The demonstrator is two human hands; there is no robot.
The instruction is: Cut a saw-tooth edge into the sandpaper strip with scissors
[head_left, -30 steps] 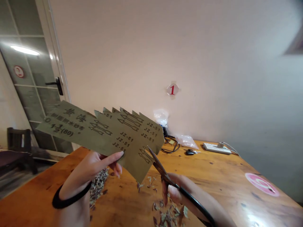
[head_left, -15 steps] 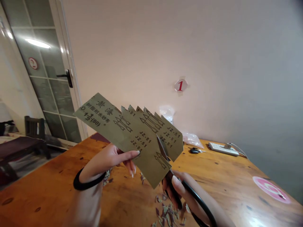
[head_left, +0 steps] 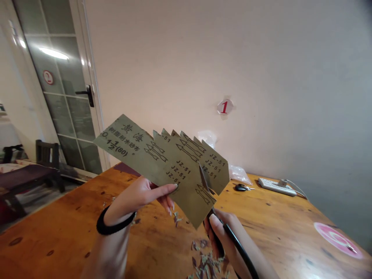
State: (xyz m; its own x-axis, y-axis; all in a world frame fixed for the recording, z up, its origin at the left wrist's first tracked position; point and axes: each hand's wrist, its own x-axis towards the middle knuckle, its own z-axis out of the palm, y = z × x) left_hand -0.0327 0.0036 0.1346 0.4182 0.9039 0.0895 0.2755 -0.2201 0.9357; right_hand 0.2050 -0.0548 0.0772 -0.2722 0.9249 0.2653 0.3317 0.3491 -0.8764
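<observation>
A sheet of sandpaper, its olive back printed with arrows and "JZ-51", is held up above the table. My left hand pinches its lower edge, thumb on the printed face and the other fingers behind. The upper edge is cut into jagged points. In my right hand is a pair of black-handled scissors, with blades lying across the right part of the sheet at a cut. The fingers inside the handles are partly hidden. Small cut scraps lie on the table below.
The wooden table reaches to the wall. Near its far edge lie a power strip with a plug, a key and clear plastic bags. A pink round sticker is at the right. A dark chair stands at the left.
The whole view has shifted slightly, so the scene sits a little further right. Both hands keep hold of the sandpaper and scissors, with the blades still at the cut.
</observation>
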